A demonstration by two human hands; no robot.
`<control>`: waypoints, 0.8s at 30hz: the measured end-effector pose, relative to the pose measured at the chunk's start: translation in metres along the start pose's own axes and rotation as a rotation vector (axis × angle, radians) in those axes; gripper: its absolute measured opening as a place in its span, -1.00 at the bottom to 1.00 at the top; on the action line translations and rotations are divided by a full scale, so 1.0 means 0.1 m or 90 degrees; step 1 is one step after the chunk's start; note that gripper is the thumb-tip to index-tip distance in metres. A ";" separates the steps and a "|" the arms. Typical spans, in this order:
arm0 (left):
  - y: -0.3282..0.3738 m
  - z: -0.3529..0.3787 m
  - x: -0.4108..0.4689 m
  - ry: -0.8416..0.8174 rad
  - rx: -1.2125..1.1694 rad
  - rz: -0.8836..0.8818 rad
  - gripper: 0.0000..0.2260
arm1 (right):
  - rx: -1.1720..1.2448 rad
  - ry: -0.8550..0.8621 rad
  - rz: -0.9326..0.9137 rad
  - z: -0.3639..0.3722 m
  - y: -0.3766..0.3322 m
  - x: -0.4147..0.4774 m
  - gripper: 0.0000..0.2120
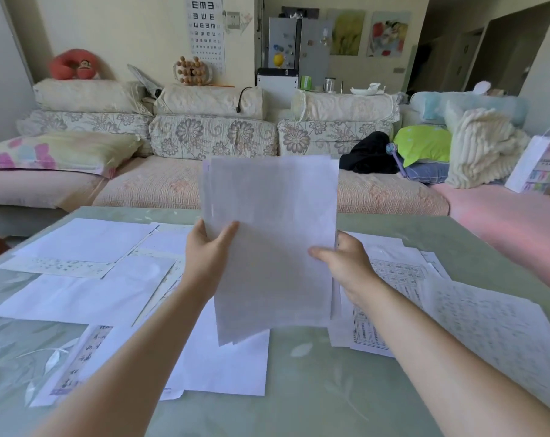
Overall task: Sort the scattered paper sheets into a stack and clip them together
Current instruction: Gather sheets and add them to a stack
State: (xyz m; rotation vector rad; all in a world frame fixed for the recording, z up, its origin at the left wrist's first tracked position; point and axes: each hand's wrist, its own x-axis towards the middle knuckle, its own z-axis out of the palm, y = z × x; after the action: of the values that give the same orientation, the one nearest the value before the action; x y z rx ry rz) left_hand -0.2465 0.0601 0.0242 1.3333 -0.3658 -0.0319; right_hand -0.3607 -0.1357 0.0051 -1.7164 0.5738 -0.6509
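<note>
A bundle of thin white paper sheets (270,234) is held upright above the pale green, leaf-patterned worktop (314,389). Its left edge is pinched by the left grip (205,250), thumb on the near face; its right edge is clamped by the right grip (346,263). Loose white and printed sheets (78,294) are spread flat on the worktop beneath, before a floral cream sofa (213,137).

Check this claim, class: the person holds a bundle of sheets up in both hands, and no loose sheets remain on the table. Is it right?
One part is wrong. The head view shows the left hand and right hand holding the bundle of sheets up, but many loose sheets do remain on the table, on both sides.
</note>
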 end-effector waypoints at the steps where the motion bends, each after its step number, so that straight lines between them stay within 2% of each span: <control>1: 0.06 0.04 -0.04 0.014 -0.010 0.034 -0.88 | 0.010 0.016 -0.035 -0.01 -0.07 -0.04 -0.82; 5: 0.17 0.15 -0.20 0.015 0.010 0.138 -0.82 | -0.049 0.042 -0.072 -0.10 -0.18 -0.13 -0.88; 8: 0.17 0.19 -0.25 0.031 0.022 0.129 -0.81 | -0.076 0.006 -0.031 -0.16 -0.15 -0.19 -0.87; 11: 0.24 0.20 -0.25 0.047 0.033 0.151 -0.80 | -0.048 -0.014 -0.049 -0.21 -0.16 -0.25 -0.87; 17: 0.30 0.21 -0.29 0.066 0.033 0.194 -0.89 | 0.012 -0.038 -0.047 -0.11 -0.14 -0.35 -0.70; 19: 0.32 0.21 -0.32 0.055 0.031 0.206 -0.90 | 0.013 -0.019 -0.044 -0.07 -0.10 -0.35 -0.69; 22: 0.48 0.20 -0.28 0.082 0.009 0.208 -0.75 | 0.038 0.034 -0.060 -0.03 -0.14 -0.33 -0.73; 24: 0.59 0.19 -0.22 0.099 -0.034 0.176 -0.69 | 0.060 0.019 -0.073 0.01 -0.17 -0.34 -0.70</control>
State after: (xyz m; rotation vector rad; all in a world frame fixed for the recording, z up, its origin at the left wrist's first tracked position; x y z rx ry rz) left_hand -0.2836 0.0612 0.0782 1.2136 -0.4105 0.2893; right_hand -0.3838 -0.1081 0.0170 -1.6627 0.4606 -0.7748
